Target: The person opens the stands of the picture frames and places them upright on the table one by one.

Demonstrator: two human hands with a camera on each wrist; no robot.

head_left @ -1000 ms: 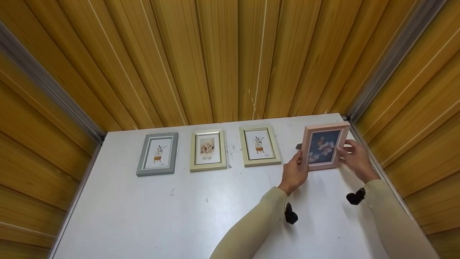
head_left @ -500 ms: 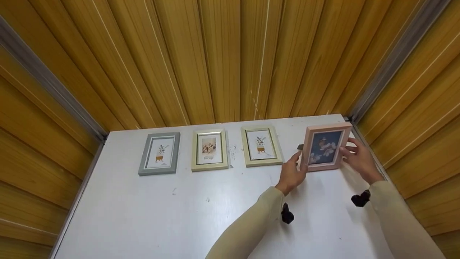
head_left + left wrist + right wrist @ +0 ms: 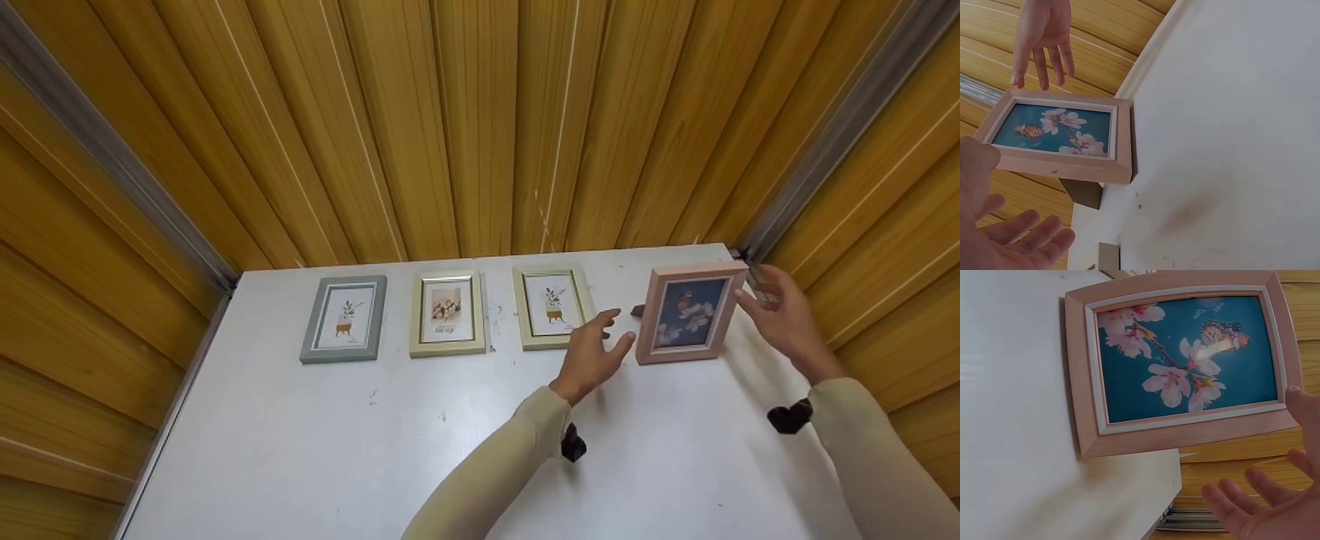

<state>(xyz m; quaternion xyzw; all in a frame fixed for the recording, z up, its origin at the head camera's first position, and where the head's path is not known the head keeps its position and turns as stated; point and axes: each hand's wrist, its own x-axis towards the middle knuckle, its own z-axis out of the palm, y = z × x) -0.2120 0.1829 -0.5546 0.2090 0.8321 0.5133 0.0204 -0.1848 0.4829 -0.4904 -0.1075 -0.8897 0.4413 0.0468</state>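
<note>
A pink picture frame [image 3: 688,315] with a butterfly and blossoms on blue stands upright, leaning slightly back, on the white table. Behind its left side a dark prop leg [image 3: 1082,192] shows. My left hand [image 3: 591,361] hovers left of it, fingers spread and apart from it in the head view. On the other side is my right hand [image 3: 793,324], fingers loosely extended. Its thumb [image 3: 1303,405] lies close to the frame's edge; whether it touches, I cannot tell. Neither hand grips anything.
A grey picture frame [image 3: 307,330] and two pale gold picture frames [image 3: 416,315] [image 3: 525,315] lie in a row to the left on the white table [image 3: 315,442]. Wood-patterned panels [image 3: 472,135] rise behind and at both sides, with grey metal strips [image 3: 127,157] at the corners.
My left hand has let go of the pink picture frame and moved left. The right hand has loosened and drawn off to the right. The frame stays standing.
</note>
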